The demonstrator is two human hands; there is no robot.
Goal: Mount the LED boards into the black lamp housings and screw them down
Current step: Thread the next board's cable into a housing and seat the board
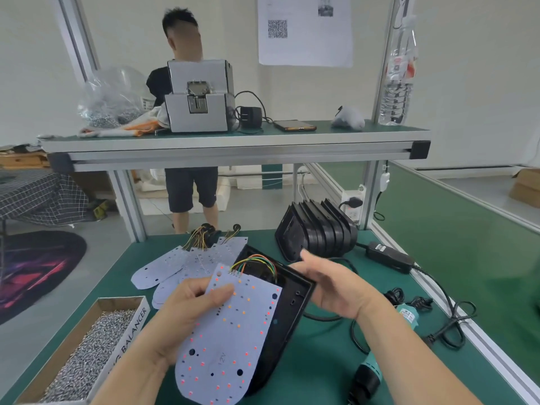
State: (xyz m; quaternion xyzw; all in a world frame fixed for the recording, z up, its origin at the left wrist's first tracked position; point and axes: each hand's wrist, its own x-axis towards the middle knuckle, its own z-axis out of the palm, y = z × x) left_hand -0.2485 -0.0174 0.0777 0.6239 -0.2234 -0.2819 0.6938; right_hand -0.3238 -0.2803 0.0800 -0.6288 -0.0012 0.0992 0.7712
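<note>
- Progress is early, as far as can be judged: one LED board point(230, 340) is wired to a black housing point(292, 308) but not yet seated in it, and no screw shows in its holes.
- Coloured wires point(254, 260) run from the board's square far edge down into the housing's open cavity.
- Left hand point(195, 308) pinches the board at its left edge, thumb curled on the LED face and fingers hidden beneath.
- Right hand point(333, 285) sits at the housing's far right corner with fingers loosely straight and thumb up, clasping nothing; motion blur hides whether the palm touches the rim.
- Board and housing are both lifted above the green table point(321, 361), close in front of the wearer, the board overlapping the housing's left side.
- Long axis of the board runs from near-left to far-right: the rounded end points back at the wearer, the square wired end points away. Its LED face looks up, tilted rather than flat.
- The housing lies roughly parallel under it, cavity upward.
- Still left, by judgement: lowering the board in, lining up the holes, then screwing down.
- Screws wait in a cardboard box point(87, 355) at near left; the screwdriver point(368, 375) lies untouched at near right.
- More boards point(175, 264) and a stack of housings point(318, 229) further back suggest many units remain.
</note>
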